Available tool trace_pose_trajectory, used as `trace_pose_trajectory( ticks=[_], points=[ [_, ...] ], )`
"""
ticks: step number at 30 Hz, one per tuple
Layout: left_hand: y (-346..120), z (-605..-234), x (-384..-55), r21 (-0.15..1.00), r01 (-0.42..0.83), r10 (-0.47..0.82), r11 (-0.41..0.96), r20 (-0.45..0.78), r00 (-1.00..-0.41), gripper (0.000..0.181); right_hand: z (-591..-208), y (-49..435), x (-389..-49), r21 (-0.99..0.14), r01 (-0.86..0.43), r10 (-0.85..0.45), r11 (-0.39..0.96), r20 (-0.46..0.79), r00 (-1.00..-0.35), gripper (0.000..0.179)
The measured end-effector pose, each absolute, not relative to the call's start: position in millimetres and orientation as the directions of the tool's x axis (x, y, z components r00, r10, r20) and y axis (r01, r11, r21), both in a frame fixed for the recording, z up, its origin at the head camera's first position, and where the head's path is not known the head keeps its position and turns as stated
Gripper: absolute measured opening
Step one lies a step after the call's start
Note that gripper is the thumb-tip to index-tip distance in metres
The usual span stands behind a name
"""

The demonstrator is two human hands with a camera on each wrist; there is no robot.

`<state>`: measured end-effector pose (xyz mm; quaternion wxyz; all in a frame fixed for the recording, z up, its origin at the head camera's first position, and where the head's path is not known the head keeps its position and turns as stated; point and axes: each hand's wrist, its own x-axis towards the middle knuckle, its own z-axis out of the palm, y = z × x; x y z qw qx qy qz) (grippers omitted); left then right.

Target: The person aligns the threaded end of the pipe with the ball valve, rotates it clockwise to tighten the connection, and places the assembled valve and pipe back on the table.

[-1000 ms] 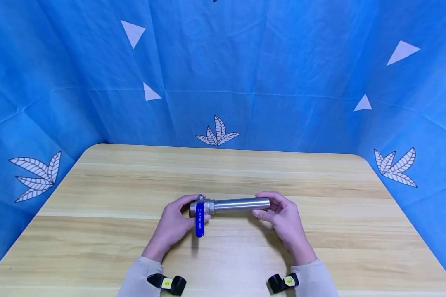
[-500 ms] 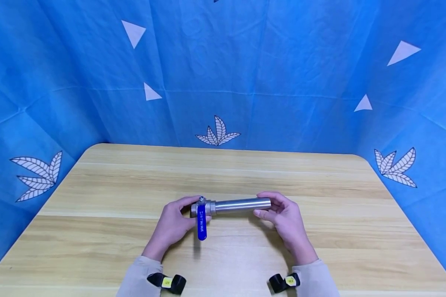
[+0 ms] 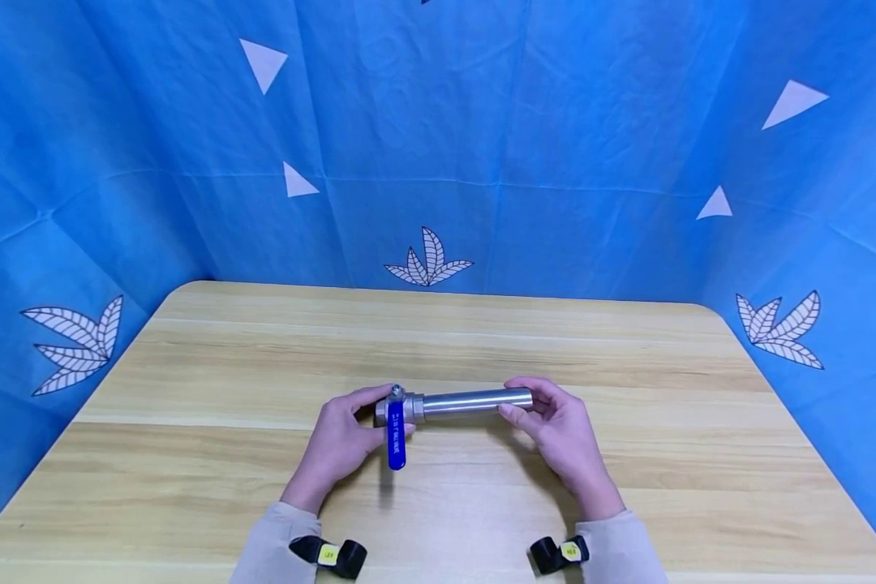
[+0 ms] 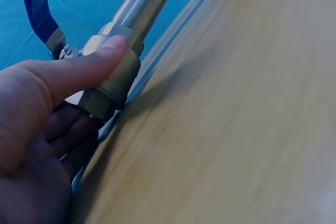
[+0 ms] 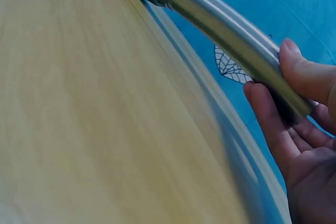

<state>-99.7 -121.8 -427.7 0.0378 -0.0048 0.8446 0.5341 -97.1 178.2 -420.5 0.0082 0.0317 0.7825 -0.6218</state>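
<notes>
A steel ball valve [image 3: 412, 407] with a blue lever handle [image 3: 397, 436] is joined to a smooth steel pipe [image 3: 467, 401]; both are held above the table, roughly level. My left hand [image 3: 339, 438] grips the valve body, its thumb lying across the near side in the left wrist view, where the valve [image 4: 116, 77] shows its hex end. At the pipe's free end my right hand [image 3: 562, 438] holds the tube between thumb and fingers. The right wrist view shows the thumb on top of the pipe [image 5: 226, 27] and fingers beneath. The lever points toward me.
A wood-grain table [image 3: 438, 341] spreads beneath both hands. Behind it and at both sides hangs a blue cloth [image 3: 438, 146] with white triangles and leaf prints. Black straps with yellow labels circle both sleeves [image 3: 277, 543].
The valve and its lever have shifted very slightly right over the last second. My right thumb has moved up a little on the pipe. Both hands keep their hold.
</notes>
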Motion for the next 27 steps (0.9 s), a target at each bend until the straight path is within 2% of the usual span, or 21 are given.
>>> trace_pose_trajectory(
  ticks=[4, 8, 12, 15, 17, 21, 27],
  points=[
    [-122.3, -428.7, -99.3, 0.898, -0.02, 0.029, 0.44, -0.037, -0.999, 0.063, -419.9, 174.3, -96.5, -0.947, 0.03, 0.045, 0.319, -0.016, -0.999, 0.035],
    [-120.7, -428.7, -99.0, 0.89, 0.0, -0.001, 0.457, 0.0, -1.0, 0.063, -420.1, 168.6, -96.6, -0.938, 0.016, 0.059, 0.346, 0.004, -0.998, 0.031],
    [-115.4, -428.2, -100.3, 0.891, 0.065, 0.041, 0.45, 0.052, -0.998, 0.056, -421.6, 164.8, -97.7, -0.91, 0.001, 0.161, 0.415, 0.072, -0.984, 0.018],
    [-118.9, -426.1, -101.5, 0.892, 0.077, 0.055, 0.445, 0.059, -0.997, 0.054, -423.4, 158.6, -99.1, -0.908, 0.011, 0.212, 0.419, 0.086, -0.974, 0.018],
    [-119.0, -426.6, -101.1, 0.89, 0.063, 0.043, 0.452, 0.049, -0.998, 0.055, -423.4, 159.4, -97.3, -0.921, 0.025, 0.202, 0.388, 0.059, -0.978, 0.015],
    [-119.7, -427.7, -101.3, 0.891, 0.026, 0.024, 0.453, 0.017, -1.0, 0.057, -423.4, 163.0, -97.2, -0.942, 0.04, 0.15, 0.332, 0.011, -0.989, 0.023],
    [-116.2, -430.8, -103.2, 0.896, 0.036, -0.024, 0.442, 0.052, -0.998, 0.059, -425.2, 170.0, -98.4, -0.952, 0.034, 0.082, 0.305, -0.009, -0.997, 0.036]
  ],
)
